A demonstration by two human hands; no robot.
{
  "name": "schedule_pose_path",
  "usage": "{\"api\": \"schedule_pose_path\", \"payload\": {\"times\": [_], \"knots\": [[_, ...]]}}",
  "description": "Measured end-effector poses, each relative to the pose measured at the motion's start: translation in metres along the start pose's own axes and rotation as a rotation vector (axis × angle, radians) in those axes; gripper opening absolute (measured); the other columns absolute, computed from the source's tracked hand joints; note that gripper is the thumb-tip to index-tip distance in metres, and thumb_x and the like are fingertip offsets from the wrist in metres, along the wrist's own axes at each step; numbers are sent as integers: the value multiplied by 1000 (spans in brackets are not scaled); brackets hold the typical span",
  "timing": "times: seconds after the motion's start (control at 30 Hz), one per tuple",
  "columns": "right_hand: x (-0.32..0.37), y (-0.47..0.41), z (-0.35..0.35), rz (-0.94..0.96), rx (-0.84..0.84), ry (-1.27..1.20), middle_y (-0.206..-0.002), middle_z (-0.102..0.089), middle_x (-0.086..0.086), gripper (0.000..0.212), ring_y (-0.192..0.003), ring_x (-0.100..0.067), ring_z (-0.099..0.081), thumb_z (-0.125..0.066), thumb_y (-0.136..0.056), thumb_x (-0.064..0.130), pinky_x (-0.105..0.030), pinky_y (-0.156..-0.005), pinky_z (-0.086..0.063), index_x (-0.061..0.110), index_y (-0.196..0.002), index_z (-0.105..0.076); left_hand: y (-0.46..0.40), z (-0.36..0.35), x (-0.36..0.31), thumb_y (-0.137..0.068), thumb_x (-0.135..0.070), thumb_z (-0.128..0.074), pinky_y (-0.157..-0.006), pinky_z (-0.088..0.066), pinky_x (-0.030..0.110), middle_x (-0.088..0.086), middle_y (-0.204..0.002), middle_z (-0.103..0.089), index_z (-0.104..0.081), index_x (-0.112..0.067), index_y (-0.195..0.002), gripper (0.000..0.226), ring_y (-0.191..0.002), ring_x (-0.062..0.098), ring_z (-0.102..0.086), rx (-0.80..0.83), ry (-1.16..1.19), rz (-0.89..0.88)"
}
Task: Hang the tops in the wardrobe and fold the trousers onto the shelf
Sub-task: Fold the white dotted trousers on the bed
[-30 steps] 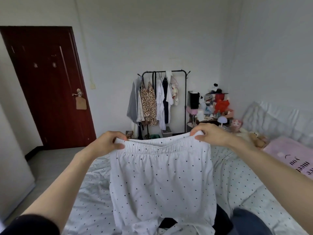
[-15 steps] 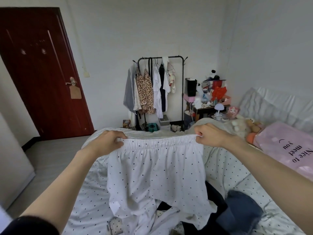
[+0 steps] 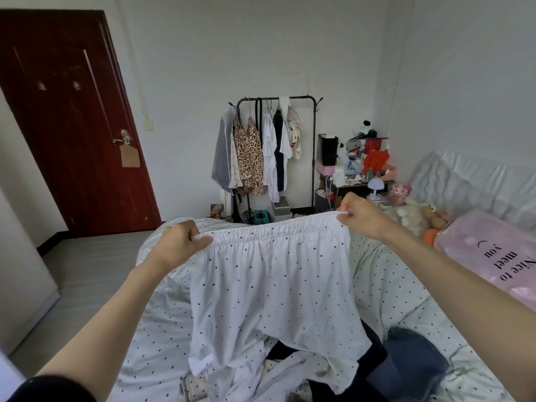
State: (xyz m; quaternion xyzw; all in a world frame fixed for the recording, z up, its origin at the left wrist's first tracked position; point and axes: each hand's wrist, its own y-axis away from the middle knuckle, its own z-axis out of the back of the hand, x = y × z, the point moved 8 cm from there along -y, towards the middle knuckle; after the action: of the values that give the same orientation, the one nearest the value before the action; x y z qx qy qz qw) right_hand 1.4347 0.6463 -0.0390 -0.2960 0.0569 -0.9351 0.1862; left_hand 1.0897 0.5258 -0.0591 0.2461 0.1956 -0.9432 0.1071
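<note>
pink pillow (image 3: 490, 262) printed "nice to meet you", seen upside down, no other legible text

We see a room in soft, even daylight, moderately bright, with no hard shadows; the source itself lies outside the view; the white walls read slightly grey and cool. Beyond the fingertips of the left hand (image 3: 178, 246) the dark red door (image 3: 72, 126) carries a faint sheen; its frame leans and bows, as wide-angle distortion bends straight lines toward the edges. The dotted white trousers (image 3: 272, 288) below the fingers of the right hand (image 3: 362, 217) are sharp, their folds shaded gently; far clutter past the fingers looks softer, small detail lost.
</note>
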Motion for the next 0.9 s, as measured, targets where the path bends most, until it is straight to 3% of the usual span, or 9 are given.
{"api": "schedule_pose_path", "payload": {"times": [0.1,0.23,0.37,0.47,0.6,0.67,0.77,0.9], "knots": [[-12,7,-16,-185,73,-281,-82,-51,-5,14,-72,-16,-49,-57,-89,6,-25,-59,-39,14,-84,-46,5,-13,9,-79,-20,-73,-51,-36,24,2,-55,-55,-43,-11,-67,34,-53,16,-50,51,215,184],[-19,33,-50,-447,67,-679,-78,-56,-12,12,-58,-15,-45,-63,-84,1,-24,-53,-36,4,-94,-57,25,-41,15,-79,-11,-73,-48,-49,19,6,-61,-56,-57,-5,-79,17,-44,10,-57,201,551,437],[0,62,-92,-595,199,-967,-86,-62,-15,15,-61,-15,-50,-70,-81,6,-21,-53,-34,0,-93,-62,52,-80,-9,-81,-4,-69,-48,-52,18,12,-71,-68,-64,4,-94,17,-56,14,-67,442,815,589],[25,77,-113,-544,275,-952,-88,-69,-12,12,-68,-17,-59,-72,-80,8,-23,-58,-36,3,-87,-65,71,-102,-29,-81,-4,-69,-52,-56,22,13,-70,-69,-62,1,-90,13,-58,18,-68,523,916,636],[46,83,-122,-411,205,-865,-68,-65,1,21,-53,-5,-56,-72,-80,9,-19,-60,-43,1,-99,-69,76,-109,-49,-80,-6,-69,-48,-52,19,9,-67,-70,-66,-2,-85,7,-58,15,-67,525,983,605],[49,83,-120,-367,158,-882,-81,-68,-1,28,-59,-2,-59,-71,-81,10,-12,-55,-43,1,-108,-67,74,-106,-53,-80,-8,-70,-50,-52,19,8,-70,-71,-67,-2,-85,8,-63,16,-68,495,949,564],[54,85,-115,-261,157,-823,-110,-68,-3,31,-91,-8,-62,-68,-85,14,-15,-76,-45,5,-115,-66,76,-105,-61,-81,-9,-70,-53,-53,19,10,-76,-73,-68,0,-87,11,-68,18,-70,533,977,527],[64,96,-122,-138,287,-776,-102,-69,2,27,-91,-2,-61,-62,-86,4,-12,-83,-45,7,-113,-67,81,-105,-68,-87,-6,-61,-59,-55,20,16,-87,-73,-68,3,-96,14,-78,22,-72,604,995,473]]}}
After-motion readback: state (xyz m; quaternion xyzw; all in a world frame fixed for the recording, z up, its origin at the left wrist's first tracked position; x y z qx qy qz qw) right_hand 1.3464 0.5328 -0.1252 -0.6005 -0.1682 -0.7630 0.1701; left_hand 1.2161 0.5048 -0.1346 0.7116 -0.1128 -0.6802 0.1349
